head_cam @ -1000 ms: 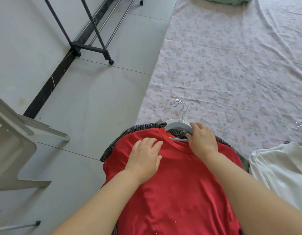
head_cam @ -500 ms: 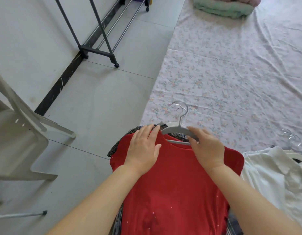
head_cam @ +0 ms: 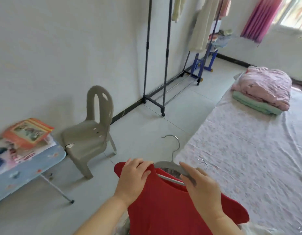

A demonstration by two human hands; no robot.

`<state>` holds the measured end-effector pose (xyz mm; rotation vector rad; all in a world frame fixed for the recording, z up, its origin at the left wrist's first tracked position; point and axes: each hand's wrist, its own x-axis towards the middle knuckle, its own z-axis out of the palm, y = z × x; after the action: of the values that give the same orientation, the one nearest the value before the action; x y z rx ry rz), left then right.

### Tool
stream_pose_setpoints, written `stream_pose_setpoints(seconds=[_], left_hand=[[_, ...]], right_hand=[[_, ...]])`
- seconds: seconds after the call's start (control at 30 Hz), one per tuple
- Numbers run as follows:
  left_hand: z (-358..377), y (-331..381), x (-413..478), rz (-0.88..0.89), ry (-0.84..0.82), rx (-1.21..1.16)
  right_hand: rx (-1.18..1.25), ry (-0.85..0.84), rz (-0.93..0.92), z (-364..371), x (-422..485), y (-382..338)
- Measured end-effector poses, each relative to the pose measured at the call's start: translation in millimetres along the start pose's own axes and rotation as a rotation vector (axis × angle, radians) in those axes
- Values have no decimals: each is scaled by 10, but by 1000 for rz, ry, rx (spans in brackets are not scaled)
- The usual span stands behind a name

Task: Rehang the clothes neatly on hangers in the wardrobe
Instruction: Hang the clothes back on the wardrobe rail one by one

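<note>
Leftmost, a grey plastic chair [head_cam: 91, 134] is standing on the floor. Left hand [head_cam: 133, 180] is gripping the red T-shirt [head_cam: 163, 211] at its shoulder; the shirt is hanging on a grey hanger [head_cam: 166, 164], held beside the bed's [head_cam: 248, 158] near edge. Right hand [head_cam: 201, 189] is clasping the hanger's other arm. Rightmost, folded blankets [head_cam: 264, 89] are lying at the bed's far end.

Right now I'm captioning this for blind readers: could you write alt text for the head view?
Two hands hold a red T-shirt on a grey hanger, the left hand gripping the shirt's shoulder and the right hand the hanger's arm. Beyond stand a plastic chair and a clothes rack, with a bed at right.
</note>
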<state>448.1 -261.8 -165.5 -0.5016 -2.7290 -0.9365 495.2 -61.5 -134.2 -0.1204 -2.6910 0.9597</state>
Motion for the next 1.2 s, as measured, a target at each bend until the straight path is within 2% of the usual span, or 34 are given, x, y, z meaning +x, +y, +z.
stream_pose_setpoints(seconds=[0.13,0.23,0.37,0.47,0.57,0.7,0.9,1.2], left_hand=[[-858,67,-486,-216,231,-77],[-1549,129,-973,-357,415,-78],[-2438,142,-1708,-506,675,10],[-3093,162,-2385,-644,892,60],[-3664,221,-3147,-739,1020,158],[-4305,346,-4222,-850,1162,327],[-5057,452,-5794,-1001,1269,636],[-6053,278,-7523,-1147,1330,899]], right_hand=[[101,-187,-238,-52,4,-676],[140,-292,-483,-46,-40,-1340],[189,-306,-796,41,-225,-2346],[208,-224,-1098,196,-533,-3102],[333,-175,-1325,424,-1011,-3863],[530,-204,-1583,704,-1868,-4836],[754,-288,-1767,1058,-3406,-6090],[885,-488,-1834,1440,-5199,-7577]])
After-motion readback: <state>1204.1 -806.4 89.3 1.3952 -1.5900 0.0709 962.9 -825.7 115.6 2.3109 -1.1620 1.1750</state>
